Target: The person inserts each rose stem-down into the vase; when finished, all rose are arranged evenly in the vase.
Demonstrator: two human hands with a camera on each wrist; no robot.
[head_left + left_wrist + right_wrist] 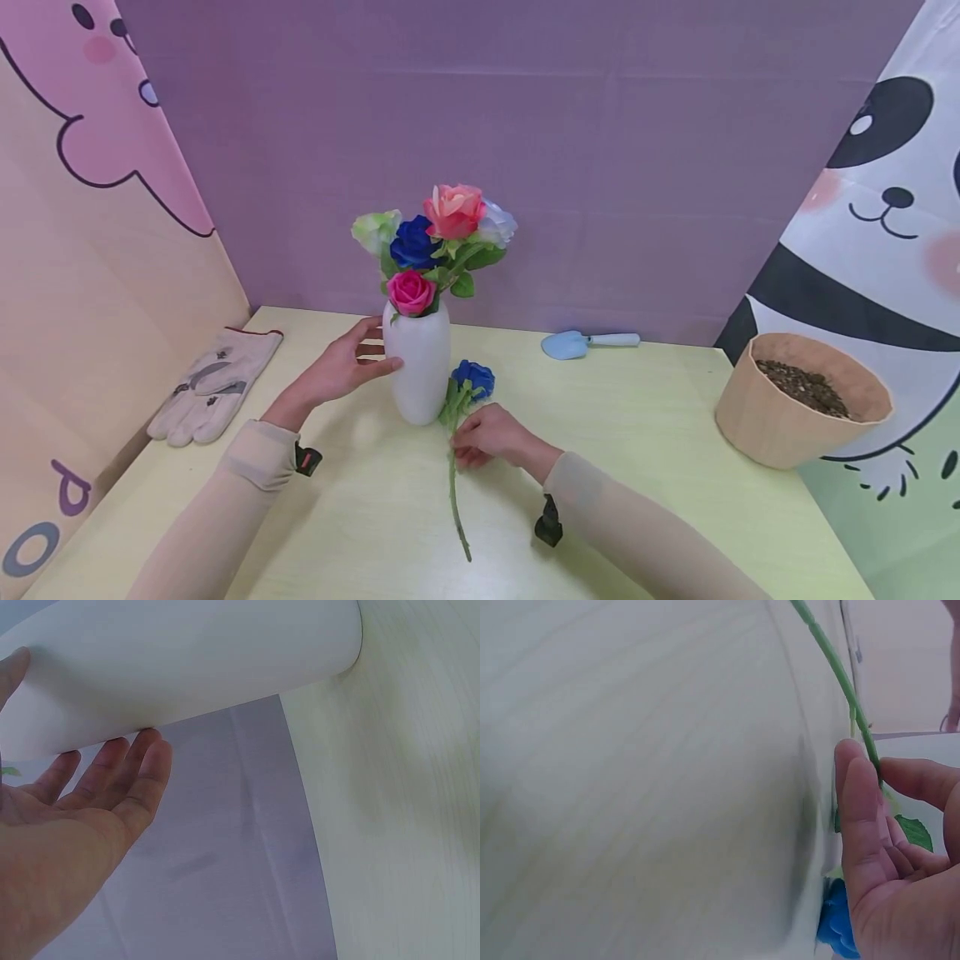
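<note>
Blue rose [472,377] lies on table [645,433] just right of white vase [417,367]. Right hand [489,435] pinches its stem [454,492], fingers curled. Left hand [337,367] rests on vase's left side, fingers straight. Gloves [213,383] far left, trowel [588,342] behind, soil pot [802,398] right.

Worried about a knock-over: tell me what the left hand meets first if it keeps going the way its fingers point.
The white vase: the left hand points right at its side, fingertips apparently already touching it.

Pale table [660,467] bears vase [418,371], rose [459,433], gloves [213,383], trowel [588,342], pot [795,400].
</note>
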